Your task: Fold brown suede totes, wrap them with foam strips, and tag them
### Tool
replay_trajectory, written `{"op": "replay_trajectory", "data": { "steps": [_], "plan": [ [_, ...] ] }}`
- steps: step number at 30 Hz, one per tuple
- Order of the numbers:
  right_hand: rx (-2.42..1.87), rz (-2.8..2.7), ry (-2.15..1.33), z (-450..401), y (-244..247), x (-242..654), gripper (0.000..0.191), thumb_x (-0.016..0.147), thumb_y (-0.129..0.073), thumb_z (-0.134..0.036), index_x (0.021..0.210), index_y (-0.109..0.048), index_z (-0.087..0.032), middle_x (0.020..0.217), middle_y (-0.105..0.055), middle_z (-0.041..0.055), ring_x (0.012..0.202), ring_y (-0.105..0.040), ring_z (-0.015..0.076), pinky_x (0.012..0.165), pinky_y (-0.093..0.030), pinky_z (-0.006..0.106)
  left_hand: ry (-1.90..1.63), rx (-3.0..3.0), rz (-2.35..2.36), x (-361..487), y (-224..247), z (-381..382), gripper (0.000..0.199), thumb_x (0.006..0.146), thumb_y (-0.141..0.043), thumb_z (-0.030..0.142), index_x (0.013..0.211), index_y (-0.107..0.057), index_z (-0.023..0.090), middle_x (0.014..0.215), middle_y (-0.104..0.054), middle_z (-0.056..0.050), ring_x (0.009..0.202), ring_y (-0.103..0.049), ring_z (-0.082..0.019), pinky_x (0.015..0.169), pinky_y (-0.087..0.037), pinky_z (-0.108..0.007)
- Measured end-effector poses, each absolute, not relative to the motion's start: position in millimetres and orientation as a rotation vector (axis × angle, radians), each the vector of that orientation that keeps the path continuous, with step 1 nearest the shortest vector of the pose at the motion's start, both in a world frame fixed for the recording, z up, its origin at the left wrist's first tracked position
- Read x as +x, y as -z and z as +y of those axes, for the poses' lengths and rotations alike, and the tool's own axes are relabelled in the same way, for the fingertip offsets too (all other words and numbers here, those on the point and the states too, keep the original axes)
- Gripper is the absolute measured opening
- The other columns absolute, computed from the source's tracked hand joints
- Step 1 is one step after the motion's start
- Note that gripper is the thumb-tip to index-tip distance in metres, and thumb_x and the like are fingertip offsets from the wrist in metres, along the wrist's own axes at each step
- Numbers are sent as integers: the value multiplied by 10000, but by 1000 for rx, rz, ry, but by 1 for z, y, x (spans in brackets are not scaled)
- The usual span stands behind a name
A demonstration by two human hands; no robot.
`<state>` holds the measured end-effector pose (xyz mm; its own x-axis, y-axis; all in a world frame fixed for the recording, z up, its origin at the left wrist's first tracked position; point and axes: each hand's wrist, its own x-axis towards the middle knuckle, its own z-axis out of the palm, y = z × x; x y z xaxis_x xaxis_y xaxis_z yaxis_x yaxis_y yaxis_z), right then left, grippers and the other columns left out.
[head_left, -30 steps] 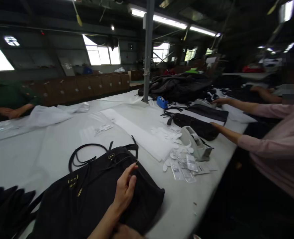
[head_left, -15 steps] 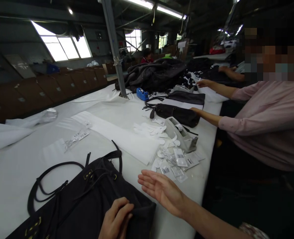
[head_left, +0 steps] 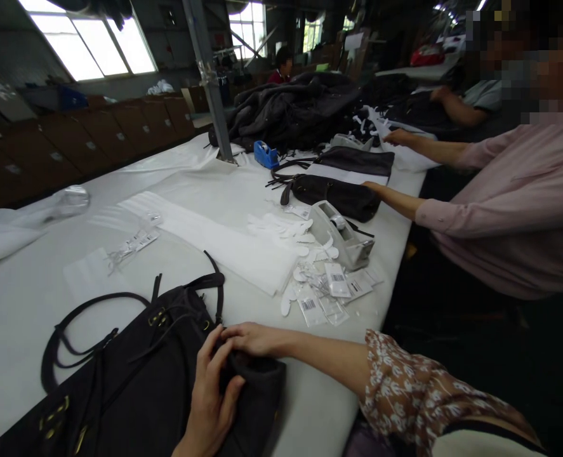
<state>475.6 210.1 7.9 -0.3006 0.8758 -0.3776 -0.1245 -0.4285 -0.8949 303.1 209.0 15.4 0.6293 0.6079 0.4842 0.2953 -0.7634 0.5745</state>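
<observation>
— What is seen at the far left?
— White sheeting (head_left: 9, 231) is spread on the white table (head_left: 14, 336).
— And beside it?
— At the lower left, a large dark bag (head_left: 133, 387) is laid on the table, its looped handle (head_left: 47, 349) turned to the far side. Beyond it, small clear packets (head_left: 136, 243) are placed, with a white strip (head_left: 224, 247) laid slantwise to their right.
— How are the hands set?
— The left hand (head_left: 209, 390) is laid at the bag's right part, fingers bent, thumb held apart. The right hand (head_left: 252, 337) is placed over the bag's right end, fingers curved close together by the left fingertips. Whether fabric is gripped by either cannot be told.
— And farther right?
— Barcoded tags (head_left: 329, 295) are heaped near a grey tape dispenser (head_left: 357, 252); behind it, a smaller dark bag (head_left: 333, 195) is touched by a co-worker's hand (head_left: 375, 189).
</observation>
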Motion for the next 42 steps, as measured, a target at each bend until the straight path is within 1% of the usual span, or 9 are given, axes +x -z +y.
{"op": "replay_trajectory", "data": {
  "steps": [3,6,9,12,18,24,32,38,42],
  "plan": [
    [-1104,-732,-2040,182,-14,498,335,845,-529,-319,1150,-541,-181,856,-656,25,744,-641,125,754,-489,282,-992,2345,766,302,-13,207,566,891,-507,265,1406,-271,273,1506,-240,-139,1359,-313,-290,986,-444,-444],
    [-1085,-690,-1998,163,-13,508,324,852,-551,-329,1119,-568,-147,926,-676,64,811,-650,115,785,-476,247,-1106,2196,829,300,-9,205,620,876,-537,234,1416,-237,294,1508,-250,-140,1315,-381,-261,962,-464,-413],
    [-1205,-798,-1886,172,-6,500,360,851,-514,-213,1206,-540,-162,793,-671,11,612,-613,84,590,-456,190,-1192,2079,889,299,-6,204,613,857,-574,222,1393,-286,303,1485,-302,-133,1193,-501,-218,972,-464,-410],
    [-1332,-810,-1700,207,4,481,462,848,-420,-146,1307,-471,-131,620,-618,-18,448,-545,103,458,-413,203,-1270,2048,958,300,-4,205,614,840,-600,234,1384,-321,291,1458,-353,-119,1208,-493,-228,1012,-436,-434],
    [-1267,-740,-1437,276,7,435,379,804,-391,-131,1082,-647,-142,843,-684,27,764,-631,140,779,-497,268,-977,2143,1236,301,7,211,691,910,-461,276,1490,-86,236,1544,-212,-108,1412,-218,-255,1150,-238,-485],
    [-1313,-1100,-1254,282,7,432,262,774,-499,-210,920,-716,-199,902,-704,24,930,-619,223,896,-456,346,-830,2296,1166,300,27,216,669,927,-385,227,1494,-30,242,1569,-123,-77,1417,-184,-261,1134,-275,-478],
    [-1250,-940,-1223,302,32,426,521,722,-418,-105,1208,-588,-188,1182,-647,36,1111,-581,206,989,-421,343,-903,2306,1186,303,40,216,687,918,-367,218,1493,9,223,1569,-108,-98,1427,-152,-260,1143,-263,-493],
    [-1188,-1307,-1240,328,38,434,466,834,-472,-242,1296,-519,-192,1261,-602,46,1181,-537,226,1032,-385,372,-725,2583,1091,303,39,225,741,896,-440,230,1489,5,230,1569,-27,-146,1418,-153,-331,1049,-388,-544],
    [-1186,-1358,-1258,338,27,439,466,844,-478,-210,1306,-495,-154,1235,-615,60,1160,-551,198,1034,-379,343,-633,2727,1109,310,29,222,743,887,-453,229,1490,-19,214,1565,-35,-173,1412,-159,-358,1018,-403,-559]
  ]
}}
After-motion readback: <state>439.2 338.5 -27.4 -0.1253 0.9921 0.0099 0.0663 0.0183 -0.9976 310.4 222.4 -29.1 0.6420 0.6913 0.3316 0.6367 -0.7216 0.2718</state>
